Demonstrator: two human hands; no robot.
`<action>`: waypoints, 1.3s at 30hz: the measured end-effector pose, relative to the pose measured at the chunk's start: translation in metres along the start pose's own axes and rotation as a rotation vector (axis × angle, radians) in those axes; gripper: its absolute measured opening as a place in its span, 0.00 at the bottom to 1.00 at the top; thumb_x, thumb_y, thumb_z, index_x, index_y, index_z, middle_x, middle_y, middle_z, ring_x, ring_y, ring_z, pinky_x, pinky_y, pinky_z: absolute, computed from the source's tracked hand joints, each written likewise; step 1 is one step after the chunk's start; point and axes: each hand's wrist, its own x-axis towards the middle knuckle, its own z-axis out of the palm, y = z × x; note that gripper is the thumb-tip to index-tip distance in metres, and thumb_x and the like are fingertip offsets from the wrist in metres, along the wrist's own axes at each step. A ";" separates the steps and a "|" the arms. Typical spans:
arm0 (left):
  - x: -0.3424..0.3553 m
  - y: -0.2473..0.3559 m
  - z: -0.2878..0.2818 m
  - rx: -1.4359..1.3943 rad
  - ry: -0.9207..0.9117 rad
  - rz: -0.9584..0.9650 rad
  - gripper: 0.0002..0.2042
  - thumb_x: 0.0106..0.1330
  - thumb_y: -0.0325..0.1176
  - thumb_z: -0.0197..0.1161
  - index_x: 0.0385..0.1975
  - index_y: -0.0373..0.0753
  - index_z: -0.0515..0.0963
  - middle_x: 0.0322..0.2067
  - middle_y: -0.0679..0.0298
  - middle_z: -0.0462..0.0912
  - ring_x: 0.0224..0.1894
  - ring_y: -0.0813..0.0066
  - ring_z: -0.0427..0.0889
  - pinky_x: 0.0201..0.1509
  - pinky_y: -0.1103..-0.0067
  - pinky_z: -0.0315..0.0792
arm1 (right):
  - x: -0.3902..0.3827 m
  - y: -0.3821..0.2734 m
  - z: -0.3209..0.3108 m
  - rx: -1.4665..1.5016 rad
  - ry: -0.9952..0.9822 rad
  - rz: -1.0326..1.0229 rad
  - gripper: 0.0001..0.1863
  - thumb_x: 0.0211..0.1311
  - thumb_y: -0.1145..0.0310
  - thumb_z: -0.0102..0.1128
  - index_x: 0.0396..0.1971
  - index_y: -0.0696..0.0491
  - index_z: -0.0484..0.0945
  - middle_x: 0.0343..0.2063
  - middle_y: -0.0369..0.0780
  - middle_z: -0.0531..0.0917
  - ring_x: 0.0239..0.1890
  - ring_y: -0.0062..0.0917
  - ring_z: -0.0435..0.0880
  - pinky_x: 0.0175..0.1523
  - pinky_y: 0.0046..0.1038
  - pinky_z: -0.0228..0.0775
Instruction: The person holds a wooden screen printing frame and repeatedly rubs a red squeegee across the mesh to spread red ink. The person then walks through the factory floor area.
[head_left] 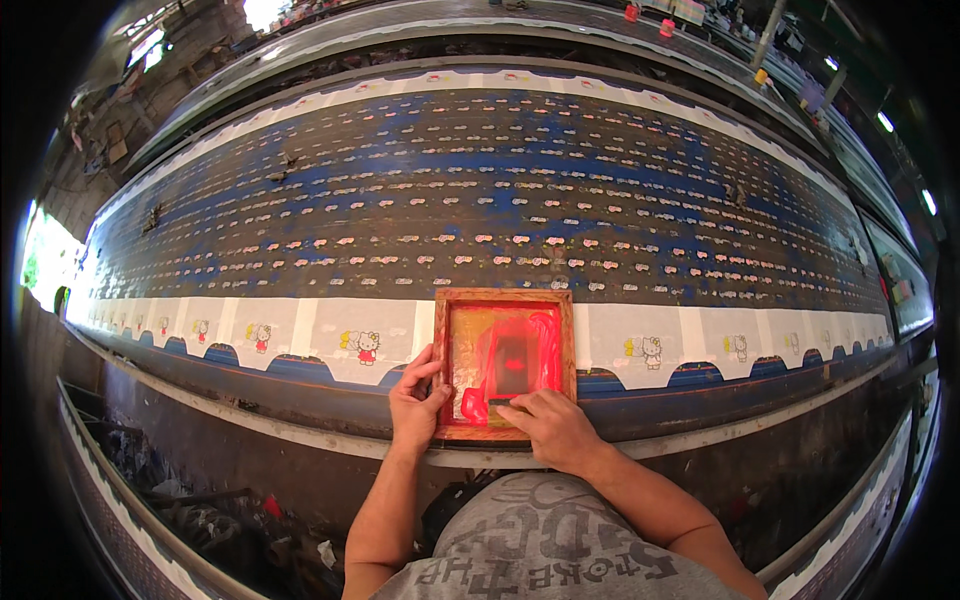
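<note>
A wooden-framed printing screen (574,350) lies on the white cloth strip along the near edge of the long table. Bright red ink (545,345) is smeared over its mesh, with a darker wiped band down the middle. My left hand (417,400) grips the frame's left side, thumb on top. My right hand (555,428) is closed on a small dark squeegee (505,402) at the near end of the screen; its fingers partly cover it. Left of the screen a printed cartoon cat (366,347) wears red; the cat figure (652,351) to the right is only outlined, with yellow beside it.
Rows of small printed marks cover the dark and blue tabletop (470,215). Another white cloth strip (380,88) runs along its far edge. A rail (330,433) borders the near side. More long tables stand beyond and behind me. Red containers (666,29) sit far off.
</note>
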 end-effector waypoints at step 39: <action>-0.046 -0.058 0.242 0.339 0.003 0.294 0.10 0.60 0.12 0.67 0.35 0.36 0.85 0.77 0.45 0.78 0.78 0.56 0.78 0.82 0.64 0.68 | -0.225 0.115 -0.115 0.346 0.534 0.478 0.20 0.65 0.75 0.78 0.57 0.56 0.90 0.62 0.46 0.89 0.66 0.44 0.84 0.72 0.43 0.77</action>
